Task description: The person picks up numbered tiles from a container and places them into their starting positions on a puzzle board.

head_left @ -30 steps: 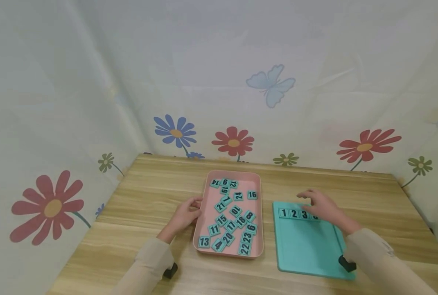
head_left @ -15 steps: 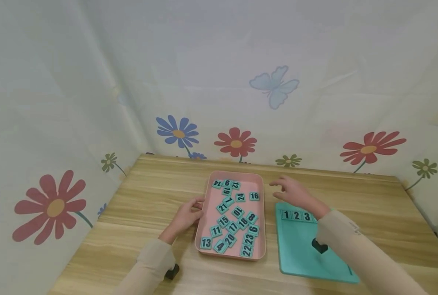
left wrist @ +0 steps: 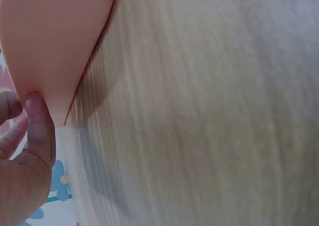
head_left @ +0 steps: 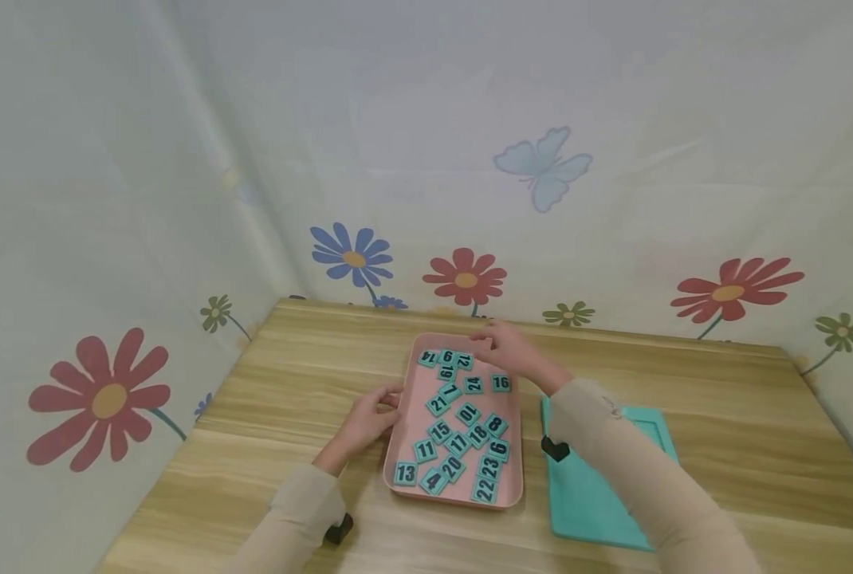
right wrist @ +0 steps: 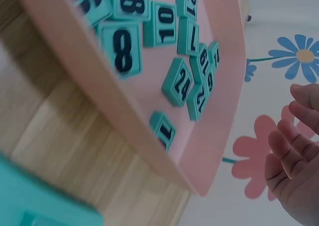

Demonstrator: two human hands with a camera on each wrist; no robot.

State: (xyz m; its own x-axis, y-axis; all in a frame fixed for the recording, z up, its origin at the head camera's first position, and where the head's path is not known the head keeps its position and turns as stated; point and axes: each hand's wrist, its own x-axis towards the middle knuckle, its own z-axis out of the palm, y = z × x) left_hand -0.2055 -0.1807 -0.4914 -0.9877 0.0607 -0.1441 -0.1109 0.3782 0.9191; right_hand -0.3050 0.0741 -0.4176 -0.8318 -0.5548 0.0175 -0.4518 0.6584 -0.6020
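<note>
In the head view, a wood-grain worktop meets pale walls printed with flowers and a butterfly. Numbered tiles lie in a pink tray, left of a teal board. The left hand, fingers relaxed, touches the tray's side; the right hand hovers by its far corner. In the left wrist view, wood fills most of the space. In the right wrist view, loosely bent fingers hold nothing.

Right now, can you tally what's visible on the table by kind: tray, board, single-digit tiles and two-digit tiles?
Pink tray: 1
Teal board: 1
Single-digit tiles: 5
Two-digit tiles: 15
Total: 22
The right sleeve hides part of the board, so any tiles there are uncounted.
</note>
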